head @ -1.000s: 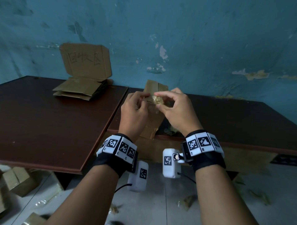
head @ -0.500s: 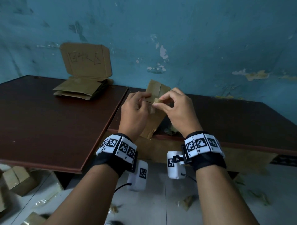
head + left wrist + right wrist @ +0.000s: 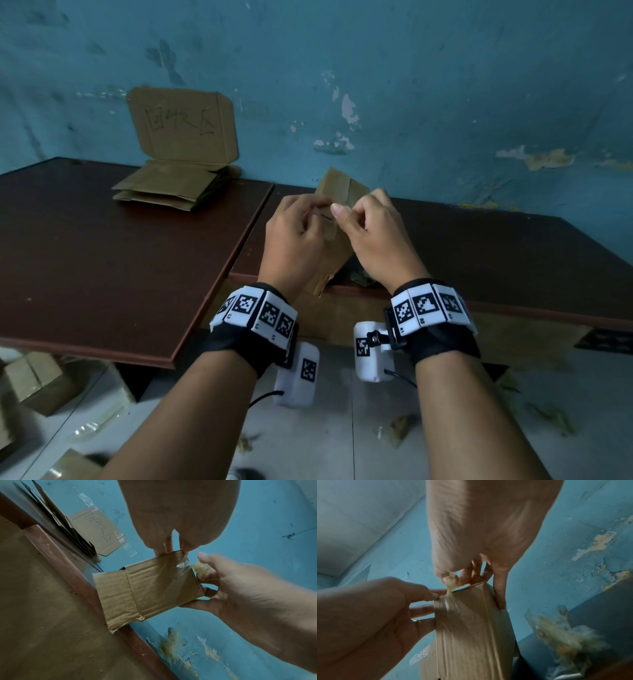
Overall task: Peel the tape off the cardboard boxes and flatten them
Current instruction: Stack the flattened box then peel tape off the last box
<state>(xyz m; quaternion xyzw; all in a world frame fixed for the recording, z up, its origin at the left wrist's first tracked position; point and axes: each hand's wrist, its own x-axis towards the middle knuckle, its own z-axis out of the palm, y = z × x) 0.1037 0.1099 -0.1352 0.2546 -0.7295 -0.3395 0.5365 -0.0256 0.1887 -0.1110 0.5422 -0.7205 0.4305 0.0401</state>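
Observation:
A small brown cardboard box (image 3: 342,190) is held upright over the front edge of the right table. My left hand (image 3: 308,219) grips its left edge with curled fingers (image 3: 426,595). My right hand (image 3: 346,219) pinches a crumpled yellowish wad of clear tape (image 3: 199,568) at the box's top corner. A stretched strip of tape (image 3: 452,586) still runs from the wad onto the box (image 3: 471,635). The other right fingers (image 3: 208,591) reach behind the box (image 3: 149,588).
A stack of flattened cardboard (image 3: 164,188) lies at the back of the left table (image 3: 102,274), under a cardboard sign (image 3: 181,126) leaning on the blue wall. A heap of peeled tape (image 3: 565,635) lies on the right table (image 3: 513,260). Taped boxes (image 3: 34,380) and tape scraps (image 3: 400,428) sit on the floor.
The right hand's pinch has drawn in close to the left fingers at the box top. The tape wad, plain in the head view a second ago, is now hidden behind the thumb.

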